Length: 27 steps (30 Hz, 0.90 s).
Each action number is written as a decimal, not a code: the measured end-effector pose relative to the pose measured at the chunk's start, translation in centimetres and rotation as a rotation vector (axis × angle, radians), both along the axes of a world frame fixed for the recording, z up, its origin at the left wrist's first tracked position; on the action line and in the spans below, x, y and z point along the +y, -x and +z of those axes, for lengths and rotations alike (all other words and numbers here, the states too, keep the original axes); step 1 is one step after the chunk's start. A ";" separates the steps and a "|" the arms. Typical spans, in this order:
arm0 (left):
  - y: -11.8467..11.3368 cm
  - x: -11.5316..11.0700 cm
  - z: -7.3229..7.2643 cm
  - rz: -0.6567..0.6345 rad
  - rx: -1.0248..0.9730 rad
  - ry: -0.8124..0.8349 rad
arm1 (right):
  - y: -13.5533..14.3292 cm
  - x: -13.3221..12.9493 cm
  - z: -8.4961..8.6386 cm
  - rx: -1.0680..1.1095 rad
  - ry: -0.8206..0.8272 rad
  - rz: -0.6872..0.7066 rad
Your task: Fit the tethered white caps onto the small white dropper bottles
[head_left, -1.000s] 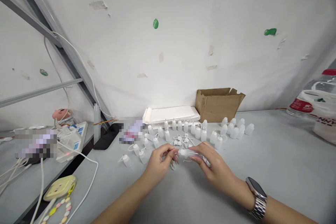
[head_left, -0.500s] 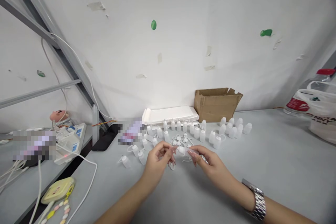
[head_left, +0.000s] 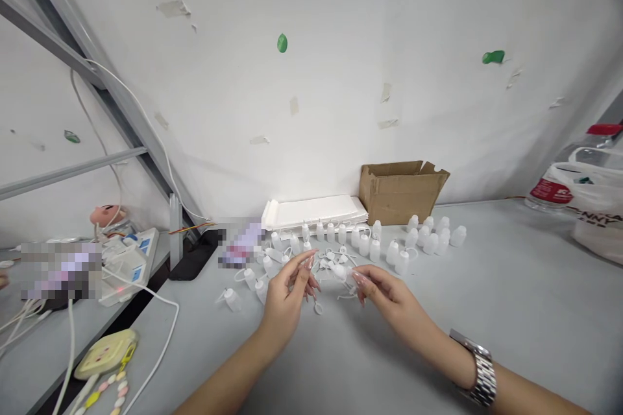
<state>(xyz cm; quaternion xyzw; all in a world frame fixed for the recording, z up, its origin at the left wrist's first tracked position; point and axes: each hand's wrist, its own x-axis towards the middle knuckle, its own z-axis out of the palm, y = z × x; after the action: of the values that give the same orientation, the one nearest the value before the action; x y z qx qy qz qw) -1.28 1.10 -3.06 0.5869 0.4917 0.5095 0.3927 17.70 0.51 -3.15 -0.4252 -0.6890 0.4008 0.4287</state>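
Observation:
Between the thumb and fingers of my right hand (head_left: pixel 387 292) is a small translucent plastic squeeze bottle (head_left: pixel 339 271), its top pointing left. My left hand (head_left: pixel 286 292) is just to the left of it, apart from the bottle, with the index finger stretched out and nothing visible in its fingers. Behind and below the hands lies a loose pile of small white caps with ring straps (head_left: pixel 331 256). One ringed cap (head_left: pixel 318 308) lies beside my left fingertips. Several similar bottles (head_left: pixel 364 245) stand in an arc around the pile, some with thin tips on top.
A group of capped bottles (head_left: pixel 431 243) stands at right, in front of an open cardboard box (head_left: pixel 403 198). White flat packs (head_left: pixel 316 211) are stacked against the wall. To the left are a power strip (head_left: pixel 146 253), cables and a yellow case (head_left: pixel 108 353). A plastic bag (head_left: pixel 601 214) stands far right.
My left hand has let go of the bottle and moved slightly left, its fingers opening. The bottle stays in my right hand, now tilted. The view has shifted slightly.

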 end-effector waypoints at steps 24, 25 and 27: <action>-1.1 2.4 -4.1 -0.069 1.130 -0.576 | -12.5 1.6 -0.4 -0.146 -0.040 -0.699; -1.1 2.4 -4.1 -0.068 1.118 -0.573 | -12.5 1.7 -0.8 -0.219 -0.085 -0.675; -1.0 2.4 -3.9 -0.075 1.083 -0.556 | -12.1 2.2 -1.6 -0.317 -0.138 -0.601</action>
<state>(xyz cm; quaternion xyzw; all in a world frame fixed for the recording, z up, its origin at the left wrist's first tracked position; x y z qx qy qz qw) -0.27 3.47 -6.99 0.8600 0.4492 0.2337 -0.0637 29.83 2.68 -4.71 -0.6361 -0.6164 0.1382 0.4431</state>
